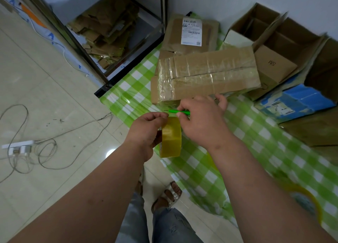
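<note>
The roll of yellow tape (171,136) stands on its edge in the air, just in front of the big taped box (206,74). The left hand (146,129) grips the roll, with its fingers curled round the side. The right hand (199,118) pinches a thin green tool (178,112), and the tool's tip is just above the top of the roll. Under the big taped box is a green checked cloth (256,133). Behind the box lies a box with a white label (190,32). To the right of the box sits a blue parcel (296,100).

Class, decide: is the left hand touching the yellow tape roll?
Touching. The head view shows the left hand wrapped round the yellow tape roll from its side, with fingertips on its top edge.
</note>
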Demonstrator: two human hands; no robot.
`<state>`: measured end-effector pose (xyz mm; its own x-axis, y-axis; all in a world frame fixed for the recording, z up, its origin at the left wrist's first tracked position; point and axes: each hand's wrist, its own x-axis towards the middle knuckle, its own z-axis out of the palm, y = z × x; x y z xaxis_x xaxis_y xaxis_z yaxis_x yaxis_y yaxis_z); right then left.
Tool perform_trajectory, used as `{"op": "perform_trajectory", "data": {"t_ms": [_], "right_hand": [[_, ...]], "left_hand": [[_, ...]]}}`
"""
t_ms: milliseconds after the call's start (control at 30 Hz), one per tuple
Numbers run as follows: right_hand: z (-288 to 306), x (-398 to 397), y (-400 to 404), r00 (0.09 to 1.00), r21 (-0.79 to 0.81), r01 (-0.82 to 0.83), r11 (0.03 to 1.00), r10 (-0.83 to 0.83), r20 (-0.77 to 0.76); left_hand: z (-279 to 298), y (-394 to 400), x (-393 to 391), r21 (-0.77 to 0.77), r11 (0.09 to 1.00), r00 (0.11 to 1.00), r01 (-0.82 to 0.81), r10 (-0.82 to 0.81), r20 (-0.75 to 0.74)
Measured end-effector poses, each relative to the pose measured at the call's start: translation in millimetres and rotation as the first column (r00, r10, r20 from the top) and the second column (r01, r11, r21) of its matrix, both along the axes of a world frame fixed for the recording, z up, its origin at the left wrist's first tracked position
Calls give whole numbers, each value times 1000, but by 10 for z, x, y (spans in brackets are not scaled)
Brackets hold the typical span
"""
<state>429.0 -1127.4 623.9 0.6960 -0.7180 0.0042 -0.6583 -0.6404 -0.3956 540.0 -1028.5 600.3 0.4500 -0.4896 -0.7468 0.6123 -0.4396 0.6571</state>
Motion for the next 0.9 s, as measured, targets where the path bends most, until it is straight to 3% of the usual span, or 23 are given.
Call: {"op": "perform_trajectory", "data": {"t_ms": [667,900], "right_hand": [[-80,-12,-21,999,19,14,1000,-15,41],[-103,-56,-69,996,6,-16,1000,15,85]], "left_hand": [[20,-46,73,49,999,998,13,-17,66],[8,-57,135,51,990,990,129,-132,58]]}}
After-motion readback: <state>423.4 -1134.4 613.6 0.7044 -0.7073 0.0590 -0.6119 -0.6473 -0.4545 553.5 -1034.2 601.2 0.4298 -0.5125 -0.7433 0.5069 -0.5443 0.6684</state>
